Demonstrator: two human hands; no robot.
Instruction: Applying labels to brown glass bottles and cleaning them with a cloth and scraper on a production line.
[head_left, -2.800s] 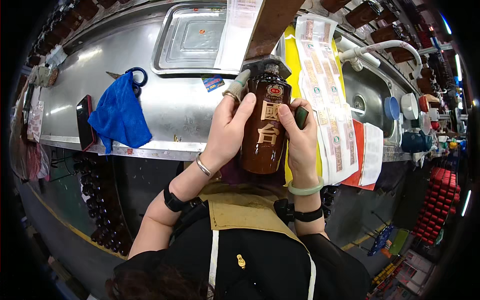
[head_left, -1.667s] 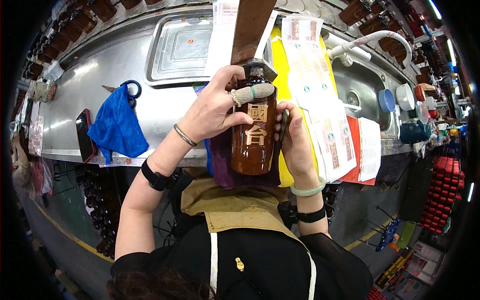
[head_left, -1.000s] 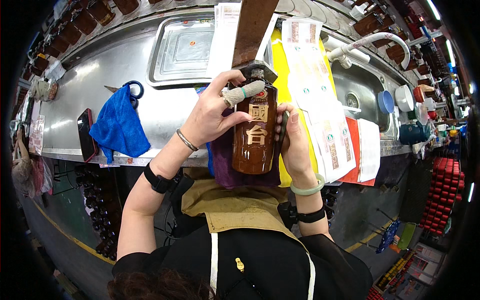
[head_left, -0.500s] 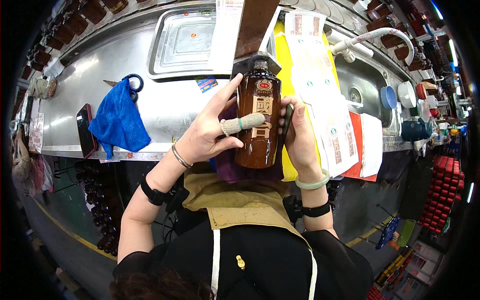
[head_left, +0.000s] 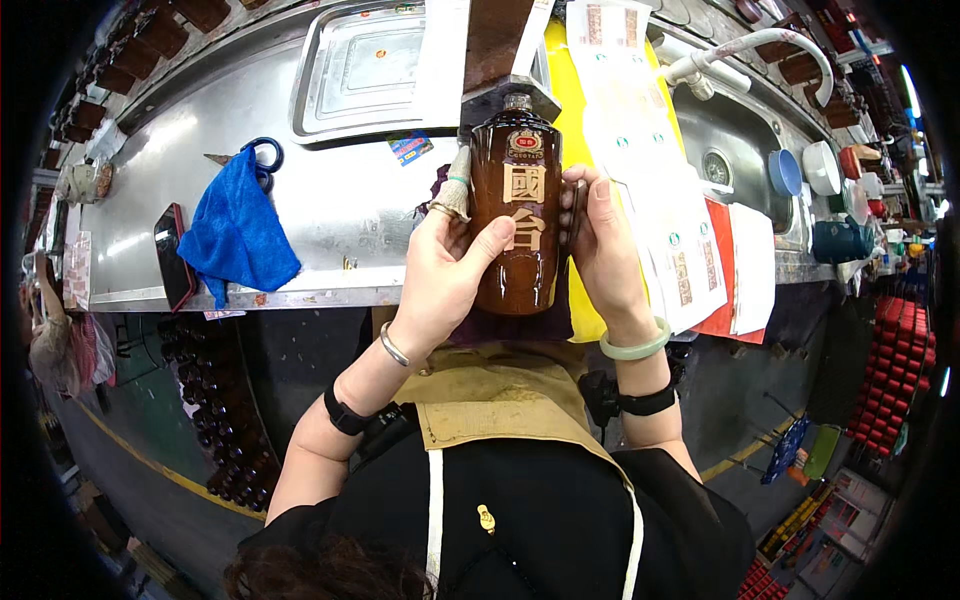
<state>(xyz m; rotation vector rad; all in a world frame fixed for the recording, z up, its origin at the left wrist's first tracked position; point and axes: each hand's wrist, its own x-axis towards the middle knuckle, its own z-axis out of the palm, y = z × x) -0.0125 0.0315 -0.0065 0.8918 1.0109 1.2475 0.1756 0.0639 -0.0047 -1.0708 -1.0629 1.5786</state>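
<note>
A brown glass bottle (head_left: 515,280) with gold characters and a small red emblem stands before me at the sink counter's edge, its neck away from me. My left hand (head_left: 445,270) is closed on its left side, thumb across the front. A pale knitted finger sleeve (head_left: 457,185) covers that hand's index finger, which lies along the bottle's side. On the right side, my right hand (head_left: 610,250) is closed against the bottle, its fingers partly hidden. A narrow dark strip (head_left: 573,215) shows between that hand and the glass; its kind is unclear. Purple cloth (head_left: 437,188) lies partly behind the bottle.
Left on the metal counter (head_left: 340,225) are a blue cloth (head_left: 240,235), scissors (head_left: 262,155), a phone (head_left: 174,258) and a metal tray (head_left: 310,90). Label sheets (head_left: 640,170) lie on yellow material at right, beside a sink (head_left: 740,130) with a curved faucet (head_left: 770,38).
My left hand has shifted its grip: the sleeved index finger has left the bottle's front for its left side, and the thumb now rests on the front. The right hand stays beside the bottle.
</note>
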